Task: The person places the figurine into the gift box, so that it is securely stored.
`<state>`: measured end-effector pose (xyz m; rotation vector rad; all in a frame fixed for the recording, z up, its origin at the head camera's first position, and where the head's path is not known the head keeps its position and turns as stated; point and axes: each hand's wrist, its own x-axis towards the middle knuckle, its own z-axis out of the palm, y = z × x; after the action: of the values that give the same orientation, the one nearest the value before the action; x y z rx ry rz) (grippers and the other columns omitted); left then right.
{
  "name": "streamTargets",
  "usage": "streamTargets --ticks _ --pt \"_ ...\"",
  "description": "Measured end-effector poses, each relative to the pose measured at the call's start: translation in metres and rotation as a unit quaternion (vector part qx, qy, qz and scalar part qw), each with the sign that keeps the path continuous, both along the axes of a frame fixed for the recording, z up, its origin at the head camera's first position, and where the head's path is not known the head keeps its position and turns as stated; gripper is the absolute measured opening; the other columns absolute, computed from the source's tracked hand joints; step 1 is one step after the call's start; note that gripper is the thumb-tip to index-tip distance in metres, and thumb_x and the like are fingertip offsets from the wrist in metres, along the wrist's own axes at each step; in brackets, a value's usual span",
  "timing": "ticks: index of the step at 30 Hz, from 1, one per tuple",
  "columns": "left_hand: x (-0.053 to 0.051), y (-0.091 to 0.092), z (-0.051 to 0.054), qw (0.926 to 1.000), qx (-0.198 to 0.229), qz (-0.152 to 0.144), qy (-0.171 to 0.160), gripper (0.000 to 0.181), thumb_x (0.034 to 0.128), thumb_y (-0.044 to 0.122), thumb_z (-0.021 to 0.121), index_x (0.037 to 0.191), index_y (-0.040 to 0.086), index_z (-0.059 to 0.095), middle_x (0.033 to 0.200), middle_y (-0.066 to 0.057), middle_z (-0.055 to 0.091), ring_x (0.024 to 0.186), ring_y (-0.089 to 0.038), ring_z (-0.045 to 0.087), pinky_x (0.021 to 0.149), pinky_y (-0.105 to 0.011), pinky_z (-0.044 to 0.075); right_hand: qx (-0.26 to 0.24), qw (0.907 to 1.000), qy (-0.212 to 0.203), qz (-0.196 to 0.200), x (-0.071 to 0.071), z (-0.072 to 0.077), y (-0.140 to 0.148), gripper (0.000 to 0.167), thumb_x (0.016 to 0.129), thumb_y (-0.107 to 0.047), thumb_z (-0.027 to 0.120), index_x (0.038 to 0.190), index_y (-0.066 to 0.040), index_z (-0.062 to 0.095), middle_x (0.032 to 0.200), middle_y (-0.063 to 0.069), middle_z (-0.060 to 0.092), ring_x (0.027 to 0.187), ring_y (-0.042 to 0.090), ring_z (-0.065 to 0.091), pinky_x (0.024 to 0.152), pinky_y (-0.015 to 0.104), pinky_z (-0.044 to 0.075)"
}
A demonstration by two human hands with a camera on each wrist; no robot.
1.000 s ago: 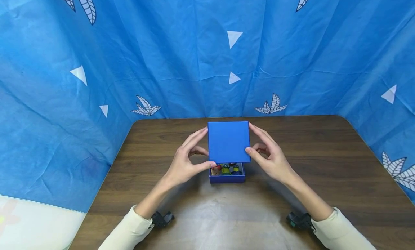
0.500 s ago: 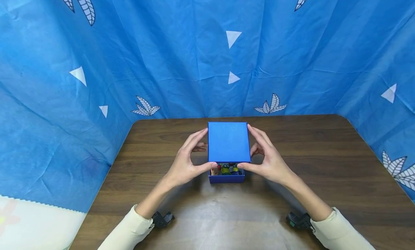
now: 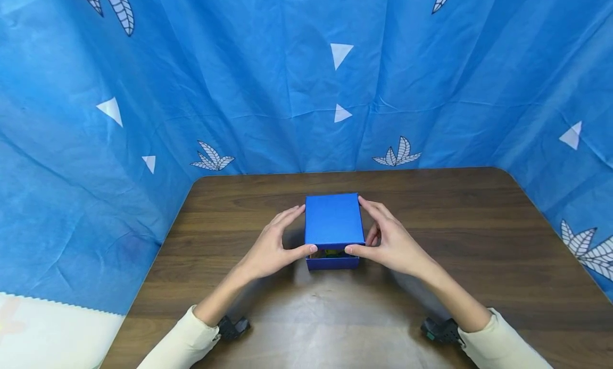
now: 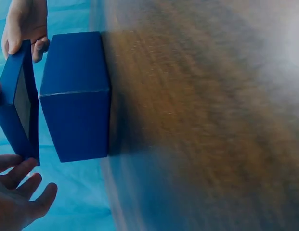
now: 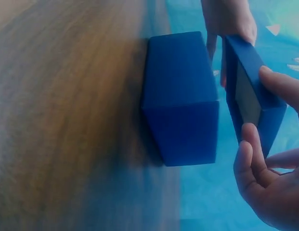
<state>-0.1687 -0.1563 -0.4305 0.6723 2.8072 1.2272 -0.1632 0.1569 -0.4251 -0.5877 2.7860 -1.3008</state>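
Observation:
A square blue lid is held level just above a deep blue box. My left hand grips the lid's left side, its thumb at the front edge. On the opposite side, my right hand holds the lid in the same way. Through the narrow front gap a bit of something yellow-green shows; the other contents are hidden. Both wrist views show the lid apart from the box, with a pale inner face.
The box stands on a brown wood-grain table. A blue curtain with white triangles and leaf prints surrounds the table's back and sides. A pale cloth lies at the lower left.
Both hands have lowered the lid towards the box, narrowing the front gap and hiding the small colourful figures inside. My right thumb has slid from the lid's top to its front edge.

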Motion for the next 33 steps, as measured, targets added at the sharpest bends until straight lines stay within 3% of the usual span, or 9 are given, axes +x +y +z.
streamTargets --ticks 10,13,20,25,33 --pt "0.006 -0.002 -0.007 0.9986 -0.041 0.002 -0.034 0.095 0.0895 0.06 0.082 0.168 0.028 0.039 0.17 -0.007 0.044 0.159 -0.033 0.042 0.123 -0.069 0.04 0.008 0.9987 -0.051 0.008 0.004 -0.016 -0.002 0.114 0.083 -0.051 0.092 0.172 -0.019 0.029 0.147 0.013 0.054 0.075 0.01 0.064 0.065 0.025 0.058" --pt "0.007 -0.002 -0.007 0.9979 -0.055 0.004 -0.034 0.096 0.0877 0.061 0.084 0.167 0.027 0.041 0.168 -0.004 0.047 0.158 -0.03 0.044 0.123 -0.067 0.041 0.005 0.9985 -0.054 0.009 0.005 -0.016 -0.001 0.114 0.082 -0.051 0.093 0.172 -0.021 0.029 0.137 0.014 0.056 0.074 0.011 0.064 0.065 0.025 0.058" --pt "0.007 0.002 -0.007 0.9967 -0.073 0.002 -0.036 0.1 0.0841 0.063 0.086 0.164 0.021 0.045 0.165 -0.002 0.052 0.156 -0.029 0.046 0.124 -0.063 0.042 0.013 0.9977 -0.067 0.008 0.009 -0.019 0.004 0.115 0.082 -0.05 0.093 0.172 -0.019 0.029 0.139 0.012 0.057 0.076 0.012 0.064 0.066 0.025 0.058" --pt "0.006 0.002 -0.01 0.9944 -0.095 0.001 -0.046 0.101 0.0807 0.066 0.088 0.161 0.019 0.048 0.163 -0.002 0.055 0.155 -0.029 0.048 0.124 -0.06 0.043 0.017 0.9964 -0.082 0.012 0.011 -0.028 0.004 0.116 0.083 -0.047 0.093 0.172 -0.019 0.026 0.126 0.014 0.059 0.076 0.012 0.065 0.066 0.025 0.058" --pt "0.005 0.001 -0.015 0.9926 -0.116 0.002 -0.037 0.102 0.0779 0.063 0.091 0.158 0.018 0.048 0.16 -0.001 0.057 0.153 -0.028 0.05 0.123 -0.058 0.045 0.014 0.9953 -0.095 0.013 0.011 -0.036 0.001 0.114 0.082 -0.044 0.095 0.17 -0.018 0.027 0.125 0.017 0.06 0.073 0.011 0.065 0.063 0.027 0.057"
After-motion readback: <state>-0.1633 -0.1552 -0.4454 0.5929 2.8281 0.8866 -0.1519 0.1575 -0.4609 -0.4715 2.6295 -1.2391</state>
